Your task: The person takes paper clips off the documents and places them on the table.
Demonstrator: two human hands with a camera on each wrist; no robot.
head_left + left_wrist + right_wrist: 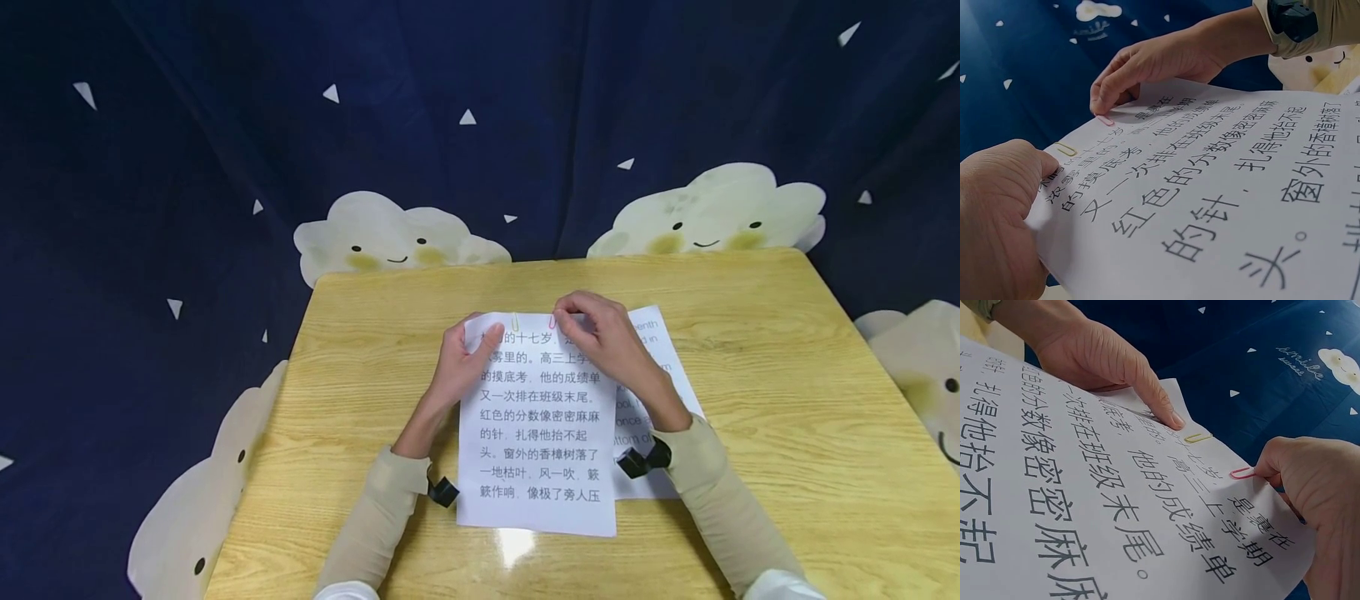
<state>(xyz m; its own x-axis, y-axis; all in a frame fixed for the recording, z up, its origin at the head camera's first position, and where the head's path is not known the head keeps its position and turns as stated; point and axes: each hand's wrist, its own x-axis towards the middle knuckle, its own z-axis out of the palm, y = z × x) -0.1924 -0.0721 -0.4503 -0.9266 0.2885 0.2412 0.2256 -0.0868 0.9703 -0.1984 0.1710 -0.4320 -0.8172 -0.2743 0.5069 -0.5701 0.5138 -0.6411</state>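
A white sheet of paper (536,425) printed with large Chinese characters is held up over the table. My left hand (467,358) grips its upper left corner, thumb on the printed face and fingers behind. At the top edge my right hand (603,333) pinches a pink paper clip (1242,472), which sits over the edge. Between the two hands a yellow paper clip (1065,149) is also on the top edge. Whether more sheets lie behind the front one is hidden.
A second printed sheet, with English text (667,358), lies on the wooden table (360,350) to the right, partly covered by the held paper and right forearm. A dark blue curtain (420,100) with white clouds hangs behind the table.
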